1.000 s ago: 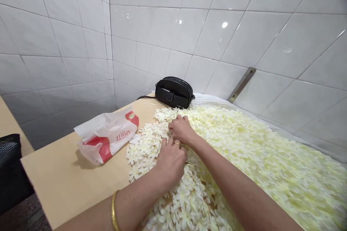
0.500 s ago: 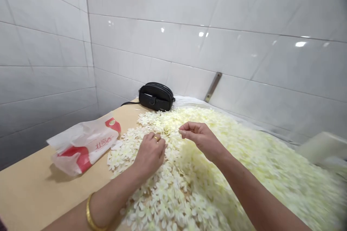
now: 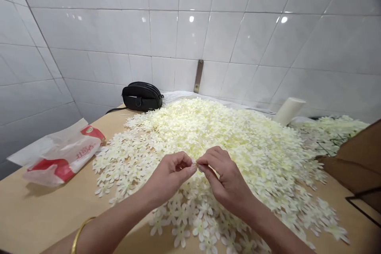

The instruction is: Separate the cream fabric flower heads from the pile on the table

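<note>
A wide heap of pale yellow-white artificial flowers (image 3: pixel 208 123) covers the middle of the table. Over its near part, my left hand (image 3: pixel 174 172) and my right hand (image 3: pixel 222 176) meet fingertip to fingertip. Both hands are closed in a pinch around something very small between the tips, too small to make out. Loose single blossoms (image 3: pixel 201 226) lie below and around my wrists. A gold bangle (image 3: pixel 77 235) circles my left forearm.
On the tan table (image 3: pixel 68 214), a white and red plastic bag (image 3: pixel 64 156) lies at left. A black bag (image 3: pixel 142 97) sits behind the flowers near the tiled wall. A white roll (image 3: pixel 288 112) stands tilted at back right, and a brown object (image 3: pixel 357 158) is at the right edge.
The view has turned right. My left hand has lifted from the flowers and its fingertips now meet those of my right hand. The brown object has come into view.
</note>
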Demonstrator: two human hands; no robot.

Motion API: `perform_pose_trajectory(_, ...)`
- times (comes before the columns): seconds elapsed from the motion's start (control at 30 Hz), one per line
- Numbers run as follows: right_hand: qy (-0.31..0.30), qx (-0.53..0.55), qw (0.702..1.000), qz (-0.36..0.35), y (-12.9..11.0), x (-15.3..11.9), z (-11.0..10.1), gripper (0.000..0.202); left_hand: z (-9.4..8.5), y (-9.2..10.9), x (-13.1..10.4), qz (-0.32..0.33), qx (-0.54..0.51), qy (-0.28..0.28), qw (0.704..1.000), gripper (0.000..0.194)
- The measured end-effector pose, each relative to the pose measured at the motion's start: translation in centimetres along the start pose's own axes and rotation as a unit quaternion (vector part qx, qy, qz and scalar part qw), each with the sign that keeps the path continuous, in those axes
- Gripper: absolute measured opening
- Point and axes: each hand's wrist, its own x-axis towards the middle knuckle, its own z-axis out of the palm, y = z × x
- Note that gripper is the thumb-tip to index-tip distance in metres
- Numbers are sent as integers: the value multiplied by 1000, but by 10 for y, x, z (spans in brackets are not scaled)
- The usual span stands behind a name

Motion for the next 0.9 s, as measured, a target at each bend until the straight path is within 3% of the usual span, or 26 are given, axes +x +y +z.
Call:
perform_pose_trajectory(0.1,27,12,1000,1,2,-7,-6,14,14,-2,7,0,-67,1,998,22)
perform_pose_trajectory(0.2,56,114,988,88,10,-8,-15,14,26,2,14,15,-73,5,997,18)
perform_pose_trajectory(0.3,18,227,961,158,19,-5,-23,25,36,7,19,14,-35,4,999,19)
perform_pose_trajectory(0.43,-13,308,935,173,27,-3,-27,26,44,9,24,-10,15,36,999,24)
perform_pose_trajectory(0.63,40,320,924,205,33,-3,-22,20,47,4,30,-5,24,68,997,20)
perform_pose_trajectory(0.77,70,291,933,199,37,-3,-17,22,46,-2,33,-19,-92,26,995,30)
perform_pose_trajectory(0.9,66,297,930,205,40,-4,-13,24,45,-9,35,-18,-140,-5,990,17)
